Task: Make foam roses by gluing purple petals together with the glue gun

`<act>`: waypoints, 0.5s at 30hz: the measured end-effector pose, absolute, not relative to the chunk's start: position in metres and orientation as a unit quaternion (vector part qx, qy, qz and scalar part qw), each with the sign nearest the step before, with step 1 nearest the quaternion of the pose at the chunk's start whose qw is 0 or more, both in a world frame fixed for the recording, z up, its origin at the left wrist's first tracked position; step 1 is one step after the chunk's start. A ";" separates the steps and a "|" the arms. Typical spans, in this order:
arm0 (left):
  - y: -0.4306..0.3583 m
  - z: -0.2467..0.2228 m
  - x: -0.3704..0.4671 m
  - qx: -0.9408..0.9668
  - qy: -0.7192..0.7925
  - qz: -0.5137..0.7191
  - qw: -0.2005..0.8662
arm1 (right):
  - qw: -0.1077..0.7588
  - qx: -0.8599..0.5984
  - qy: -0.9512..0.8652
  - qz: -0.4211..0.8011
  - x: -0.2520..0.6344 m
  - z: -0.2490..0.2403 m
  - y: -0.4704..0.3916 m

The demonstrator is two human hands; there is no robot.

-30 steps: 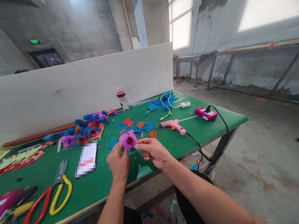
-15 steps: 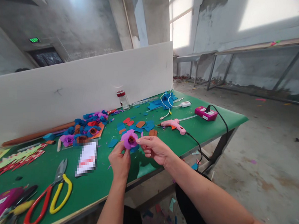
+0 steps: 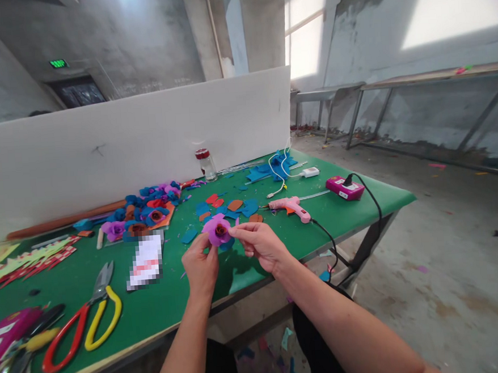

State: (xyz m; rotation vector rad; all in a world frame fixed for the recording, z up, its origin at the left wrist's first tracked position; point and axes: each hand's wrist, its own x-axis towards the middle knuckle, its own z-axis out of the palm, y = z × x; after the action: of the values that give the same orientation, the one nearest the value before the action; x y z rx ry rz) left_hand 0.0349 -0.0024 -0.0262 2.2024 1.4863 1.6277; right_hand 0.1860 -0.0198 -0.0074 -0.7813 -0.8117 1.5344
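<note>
A purple paper flower (image 3: pixel 213 233) with a dark brown centre is held above the front edge of the green table. My left hand (image 3: pixel 200 265) grips its lower left side between thumb and fingers. My right hand (image 3: pixel 259 244) pinches a petal on the flower's right side, the other fingers curled. Behind the hands lie loose blue, red and brown paper petals (image 3: pixel 234 205). To the right, a pink hot glue gun (image 3: pixel 291 207) rests on its side, a clear glue stick out of its back.
Scissors (image 3: pixel 99 302) with red and yellow handles lie at left, near a pile of finished paper flowers (image 3: pixel 148 208). A red-lidded glass jar (image 3: pixel 206 165) stands by the white partition (image 3: pixel 143 137). A magenta power socket box (image 3: pixel 345 187) with a black cord sits at right.
Both hands stay on the flower, which has barely shifted. The whole view has moved slightly.
</note>
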 end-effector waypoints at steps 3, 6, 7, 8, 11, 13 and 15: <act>-0.002 -0.027 0.034 0.706 0.478 0.522 0.016 | 0.587 -0.340 -0.350 0.646 0.185 -0.008 -0.020; -0.002 -0.028 0.034 0.704 0.481 0.523 0.015 | 0.577 -0.330 -0.340 0.665 0.185 -0.010 -0.019; -0.002 -0.028 0.034 0.703 0.482 0.522 0.016 | 0.572 -0.322 -0.334 0.677 0.185 -0.010 -0.019; -0.002 -0.028 0.034 0.703 0.484 0.521 0.018 | 0.566 -0.313 -0.326 0.690 0.185 -0.011 -0.019; -0.002 -0.028 0.035 0.699 0.490 0.520 0.029 | 0.545 -0.281 -0.299 0.731 0.185 -0.012 -0.018; -0.002 -0.028 0.035 0.695 0.494 0.521 0.040 | 0.530 -0.267 -0.284 0.753 0.185 -0.011 -0.018; 0.000 -0.028 0.034 0.685 0.501 0.526 0.055 | 0.522 -0.264 -0.287 0.759 0.186 -0.010 -0.018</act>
State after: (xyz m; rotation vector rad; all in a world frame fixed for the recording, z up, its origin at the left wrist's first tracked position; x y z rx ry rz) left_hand 0.0344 -0.0004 -0.0284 2.0798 1.5201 1.5972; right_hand 0.1859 -0.0183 -0.0096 -0.6329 -0.6871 1.8176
